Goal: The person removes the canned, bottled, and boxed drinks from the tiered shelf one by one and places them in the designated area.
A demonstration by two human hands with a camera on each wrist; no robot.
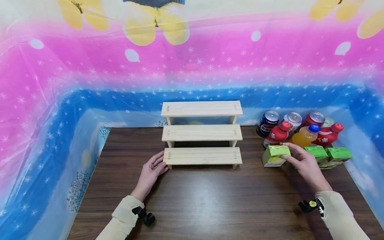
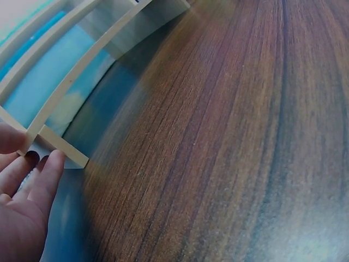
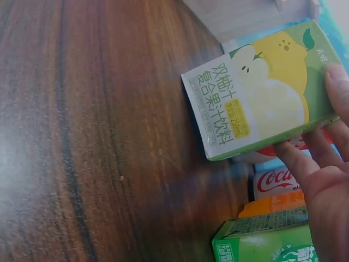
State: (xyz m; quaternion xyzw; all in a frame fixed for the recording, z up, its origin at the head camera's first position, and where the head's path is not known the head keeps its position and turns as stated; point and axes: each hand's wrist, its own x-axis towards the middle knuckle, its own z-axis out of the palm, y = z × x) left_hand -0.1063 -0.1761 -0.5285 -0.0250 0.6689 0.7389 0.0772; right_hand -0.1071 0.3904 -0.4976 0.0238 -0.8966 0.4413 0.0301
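Observation:
A three-step pale wooden rack [image 1: 202, 132] stands at the back middle of the table. My left hand [image 1: 151, 170] pinches the left end of its lowest step, thumb above and fingers underneath, as the left wrist view shows. On the right, my right hand [image 1: 307, 165] holds a light green juice box [image 1: 274, 156] between thumb and fingers. Yellow fruit and Chinese lettering cover the box's face in the right wrist view, where its base appears tilted above the wood. The rack's steps carry nothing.
Behind the juice box stand several cans [image 1: 268, 123], red-capped bottles [image 1: 277, 135] and a blue-capped orange drink bottle [image 1: 304, 135]. Two green boxes [image 1: 339, 153] sit right of my right hand. A patterned cloth [image 1: 192, 66] borders the dark wooden table [image 1: 195, 200] at the back and sides.

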